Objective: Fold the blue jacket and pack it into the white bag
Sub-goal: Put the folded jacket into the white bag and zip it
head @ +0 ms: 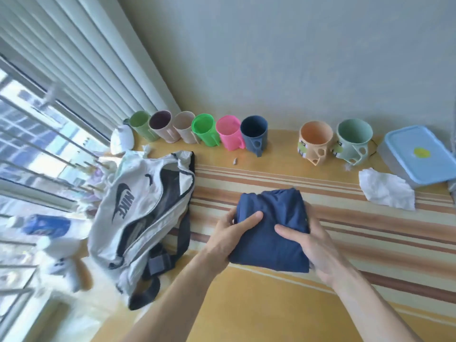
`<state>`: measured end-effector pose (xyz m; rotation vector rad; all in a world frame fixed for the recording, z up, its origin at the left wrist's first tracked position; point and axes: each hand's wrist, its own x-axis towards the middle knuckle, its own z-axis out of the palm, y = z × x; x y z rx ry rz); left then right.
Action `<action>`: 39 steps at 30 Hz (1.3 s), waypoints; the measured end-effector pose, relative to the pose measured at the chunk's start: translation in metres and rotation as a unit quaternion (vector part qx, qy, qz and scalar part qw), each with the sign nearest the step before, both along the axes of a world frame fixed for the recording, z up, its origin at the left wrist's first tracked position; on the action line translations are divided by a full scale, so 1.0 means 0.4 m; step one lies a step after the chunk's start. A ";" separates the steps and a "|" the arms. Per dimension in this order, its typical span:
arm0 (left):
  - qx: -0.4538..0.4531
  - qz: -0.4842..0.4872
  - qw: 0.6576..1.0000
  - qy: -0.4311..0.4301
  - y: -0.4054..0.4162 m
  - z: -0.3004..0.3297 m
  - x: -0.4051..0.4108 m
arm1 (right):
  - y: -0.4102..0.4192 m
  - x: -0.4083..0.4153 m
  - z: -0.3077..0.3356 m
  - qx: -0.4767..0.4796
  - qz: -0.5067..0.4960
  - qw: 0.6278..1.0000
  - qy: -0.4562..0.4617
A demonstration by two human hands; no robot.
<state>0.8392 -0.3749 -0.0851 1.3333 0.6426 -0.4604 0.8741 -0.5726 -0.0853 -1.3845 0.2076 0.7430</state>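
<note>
Striped yellow tablecloth (345,243) with cups (229,132) along the far wall. Blue jacket (271,228), folded to a compact bundle, is held near centre; white bag (138,213) lies to its left, zip open. Left hand (229,238) and right hand (313,243) clamp opposite edges, thumbs pressed on top, fingers curled beneath, forearms converging from the near edge. To pack well, keep the bundle squeezed flat and feed one short edge into the opening.
</note>
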 end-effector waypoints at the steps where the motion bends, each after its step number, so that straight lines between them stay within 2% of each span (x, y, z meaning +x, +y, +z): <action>1: 0.023 0.004 1.000 -0.005 0.045 0.023 -0.026 | 0.040 -0.010 0.024 -0.001 0.044 0.999 -0.014; 3: 0.076 0.003 0.997 -0.032 0.149 0.057 -0.077 | 0.126 -0.017 0.049 -0.041 0.130 0.989 -0.049; 6: 0.131 -0.047 0.988 -0.073 0.324 0.094 -0.134 | 0.272 -0.016 0.070 -0.099 0.256 0.953 -0.131; 9: 0.161 -0.108 0.976 -0.098 0.470 0.126 -0.164 | 0.427 -0.020 0.075 -0.080 0.364 0.916 -0.146; 12: 0.212 -0.115 0.962 -0.128 0.597 0.120 -0.161 | 0.573 -0.016 0.061 -0.080 0.364 0.911 -0.178; 13: 0.231 -0.086 0.960 -0.132 0.633 0.104 -0.157 | 0.613 -0.012 0.053 -0.090 0.341 0.916 -0.190; 15: 0.264 0.051 0.958 -0.097 0.692 0.052 -0.146 | 0.675 -0.001 0.024 -0.122 0.283 0.929 -0.205; 16: 0.316 0.097 0.940 -0.080 0.717 0.013 -0.144 | 0.698 0.003 0.012 -0.138 0.253 0.934 -0.210; 17: 0.405 0.081 0.908 -0.073 0.744 -0.032 -0.142 | 0.715 0.006 0.005 -0.156 0.224 0.938 -0.214; 19: 0.600 -0.093 0.792 -0.062 0.783 -0.115 -0.145 | 0.736 0.010 -0.010 -0.184 0.152 0.949 -0.207; 20: 0.651 -0.190 0.733 -0.057 0.787 -0.142 -0.147 | 0.744 0.012 -0.021 -0.195 0.116 0.954 -0.197; 21: 0.672 -0.260 0.691 -0.051 0.792 -0.166 -0.146 | 0.754 0.014 -0.031 -0.203 0.087 0.957 -0.188; 22: 0.678 -0.301 0.669 -0.043 0.794 -0.175 -0.145 | 0.766 0.016 -0.047 -0.211 0.067 0.958 -0.181; 23: 0.673 -0.323 0.665 -0.032 0.796 -0.177 -0.143 | 0.777 0.018 -0.060 -0.221 0.056 0.957 -0.178; 25: 0.651 -0.310 0.692 -0.024 0.810 -0.169 -0.136 | 0.796 0.017 -0.088 -0.243 0.040 0.953 -0.177; 30: 0.621 -0.156 0.763 -0.085 0.851 -0.067 -0.157 | 0.827 -0.017 -0.095 -0.283 -0.018 0.945 -0.160; 33: 0.624 -0.128 0.764 -0.102 0.871 -0.019 -0.170 | 0.889 -0.052 -0.086 -0.266 -0.027 0.952 -0.148; 39: 0.602 -0.143 0.766 -0.173 0.857 0.008 -0.200 | 1.095 -0.108 -0.107 -0.104 0.012 0.992 -0.068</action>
